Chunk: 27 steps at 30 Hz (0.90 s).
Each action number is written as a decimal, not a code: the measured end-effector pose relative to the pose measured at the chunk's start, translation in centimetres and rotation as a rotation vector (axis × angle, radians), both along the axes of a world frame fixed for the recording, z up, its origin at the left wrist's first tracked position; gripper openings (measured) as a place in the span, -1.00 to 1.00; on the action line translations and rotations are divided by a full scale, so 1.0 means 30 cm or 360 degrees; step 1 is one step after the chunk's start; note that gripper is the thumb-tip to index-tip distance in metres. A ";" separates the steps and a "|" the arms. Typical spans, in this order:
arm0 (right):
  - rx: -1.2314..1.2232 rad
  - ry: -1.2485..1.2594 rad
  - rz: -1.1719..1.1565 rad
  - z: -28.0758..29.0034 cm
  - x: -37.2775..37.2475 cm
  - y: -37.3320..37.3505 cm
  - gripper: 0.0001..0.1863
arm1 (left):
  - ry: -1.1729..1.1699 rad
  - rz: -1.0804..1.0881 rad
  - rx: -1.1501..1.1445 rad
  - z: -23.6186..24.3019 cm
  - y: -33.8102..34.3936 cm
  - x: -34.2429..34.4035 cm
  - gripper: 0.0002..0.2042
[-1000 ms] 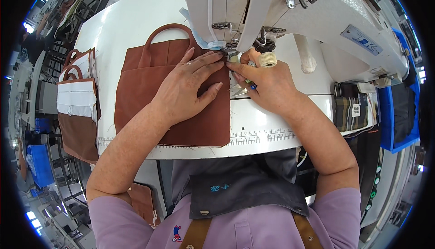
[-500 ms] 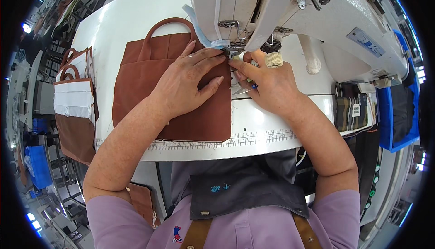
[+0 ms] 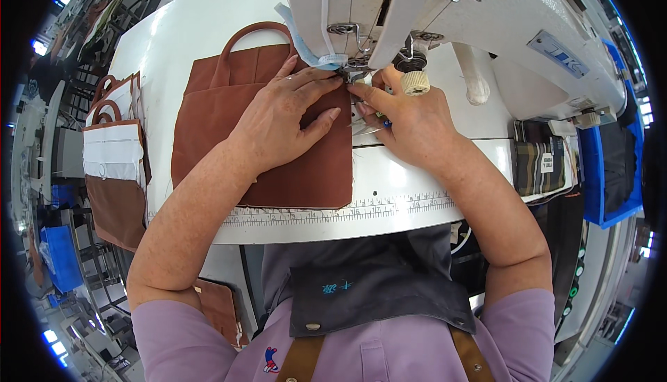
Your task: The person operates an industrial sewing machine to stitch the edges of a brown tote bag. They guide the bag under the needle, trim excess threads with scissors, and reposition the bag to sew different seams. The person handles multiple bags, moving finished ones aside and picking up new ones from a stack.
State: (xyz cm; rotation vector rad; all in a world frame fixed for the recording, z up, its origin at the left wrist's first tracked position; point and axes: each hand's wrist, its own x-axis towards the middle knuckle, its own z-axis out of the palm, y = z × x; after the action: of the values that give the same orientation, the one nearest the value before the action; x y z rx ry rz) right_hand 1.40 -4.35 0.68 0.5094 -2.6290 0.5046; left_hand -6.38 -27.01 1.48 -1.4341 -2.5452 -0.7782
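A flat reddish-brown bag (image 3: pixel 292 173) with a looped handle (image 3: pixel 243 31) lies on the white sewing table, its right edge by the presser foot (image 3: pixel 356 75) of a sewing machine. Flat on the bag, my left hand (image 3: pixel 285 114) has its fingers spread and their tips close to the foot. Just right of that edge, my right hand (image 3: pixel 417 121) is curled, thumb and forefinger together near the needle area. Small blue and green bits show under its fingers; what they belong to is mostly hidden. A light-blue strip (image 3: pixel 299 34) hangs beside the machine head.
The white sewing machine (image 3: pixel 514 41) fills the far right. More brown bags with white panels (image 3: pixel 111 149) hang over the table's left edge. A ruler strip (image 3: pixel 396 205) runs along the front. Folded plaid fabric (image 3: pixel 538 166) and a blue bin (image 3: pixel 597 194) stand at right.
The bag has slid slightly away from me, its near edge now farther from the ruler strip. Both hands keep nearly the same pose beside the presser foot. The view has shifted a little.
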 end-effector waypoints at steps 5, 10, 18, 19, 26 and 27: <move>-0.0052 -0.0055 -0.0024 0.003 -0.001 0.008 -0.72 | -0.0032 -0.0020 0.0007 -0.003 0.005 -0.006 -0.59; -0.0463 -0.0121 0.0080 -0.010 -0.010 0.050 -0.78 | -0.0002 -0.0020 0.0009 -0.002 0.006 -0.002 -0.58; -0.0895 -0.0241 -0.0014 0.000 -0.005 0.060 -0.80 | 0.0005 -0.0027 0.0039 -0.013 0.003 -0.008 -0.58; -0.0922 -0.0232 -0.0024 0.001 -0.005 0.064 -0.79 | 0.0021 -0.0024 0.0037 -0.015 0.004 -0.011 -0.58; -0.1354 -0.0235 -0.0084 -0.031 -0.046 0.091 -0.68 | 0.0022 -0.0026 -0.0008 -0.008 0.000 -0.016 -0.61; -0.1425 -0.0258 -0.0084 -0.029 -0.051 0.091 -0.67 | 0.0011 -0.0018 -0.0014 -0.005 0.002 -0.015 -0.61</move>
State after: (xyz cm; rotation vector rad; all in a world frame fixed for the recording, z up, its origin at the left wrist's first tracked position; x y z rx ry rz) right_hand -0.12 -1.61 -0.18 0.1025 -2.2137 1.6251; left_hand -6.82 -26.94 1.32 -1.4525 -2.5407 -0.7629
